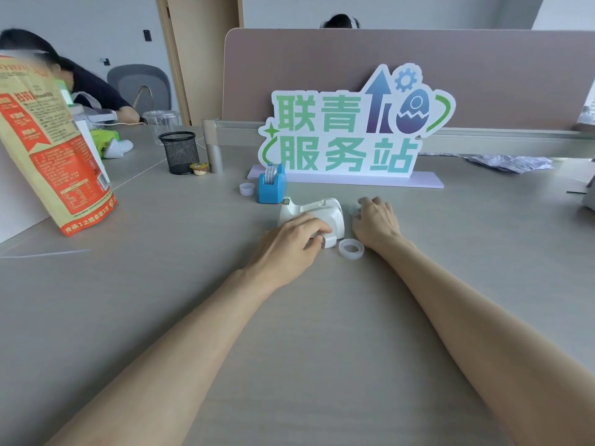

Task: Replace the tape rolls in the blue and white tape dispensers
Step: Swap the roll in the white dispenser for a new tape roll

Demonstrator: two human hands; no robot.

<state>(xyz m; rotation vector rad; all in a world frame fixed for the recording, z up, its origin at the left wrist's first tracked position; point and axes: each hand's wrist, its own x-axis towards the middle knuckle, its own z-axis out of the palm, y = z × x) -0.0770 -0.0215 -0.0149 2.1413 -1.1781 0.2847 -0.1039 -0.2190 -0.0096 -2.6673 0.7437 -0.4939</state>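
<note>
The white tape dispenser (pixel 317 212) lies on the desk (pixel 161 284) in the middle of the view. My left hand (pixel 289 244) rests over its near end, fingers curled around the body. My right hand (pixel 375 220) lies just right of the dispenser, fingers bent over a small pale object (pixel 355 208) that I cannot identify. A clear tape roll (pixel 351 248) lies flat between my two wrists. Behind, the blue tape dispenser (pixel 272 185) stands upright with a roll in it. A small pale roll (pixel 247 189) sits to its left.
A green-lettered sign (pixel 351 130) on a flat base stands behind the dispensers. A black mesh pen cup (pixel 179 152) and a small snack cup (pixel 199 169) are at the left, a tall orange food bag (pixel 48 140) nearer left. Crumpled plastic (pixel 512 163) lies at the right. A person sits at back left.
</note>
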